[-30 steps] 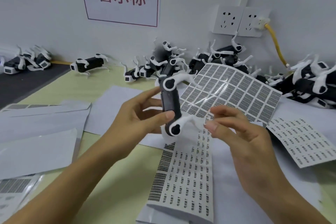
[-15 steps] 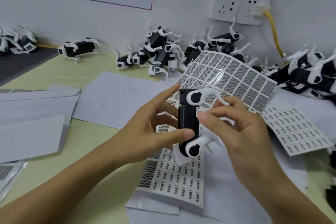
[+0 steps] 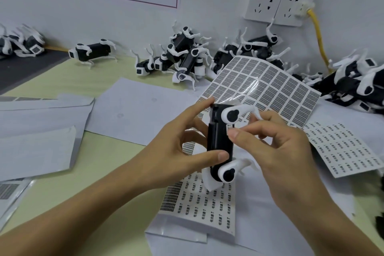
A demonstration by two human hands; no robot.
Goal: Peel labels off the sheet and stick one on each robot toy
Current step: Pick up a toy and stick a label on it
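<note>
The left hand (image 3: 176, 147) grips a black robot toy (image 3: 219, 141) just below the middle of the view, thumb curled across the body's lower part and forefinger reaching up to its top end. The toy's long axis runs from twelve to six o'clock, nearly upright and leaning slightly; its white legs (image 3: 245, 110) stick out toward three o'clock from round black-centred joints, and a white piece caps the six o'clock end. Which end is the head I cannot tell.

The right hand (image 3: 278, 147) comes in from four o'clock, fingers curled, thumb tip pressing on the toy's right flank just under the upper joint; a small white patch sits at the thumb tip, though whether that is a label is too small to make out.

Under the toy, at six o'clock, lies a label sheet (image 3: 205, 203) printed in rows on white backing. At one o'clock a glossy grid sheet (image 3: 268, 87) curls up off the table, and at three o'clock another printed sheet (image 3: 342, 147) lies flat. White papers (image 3: 41, 131) spread toward nine o'clock over the pale green table (image 3: 68, 189).

Along the wall, a heap of toys (image 3: 182, 58) sits at twelve o'clock, a single toy (image 3: 91, 52) stands at eleven, another pile (image 3: 357, 83) at two. Wall sockets (image 3: 274, 4) with a yellow cable (image 3: 318, 35) hang above.
</note>
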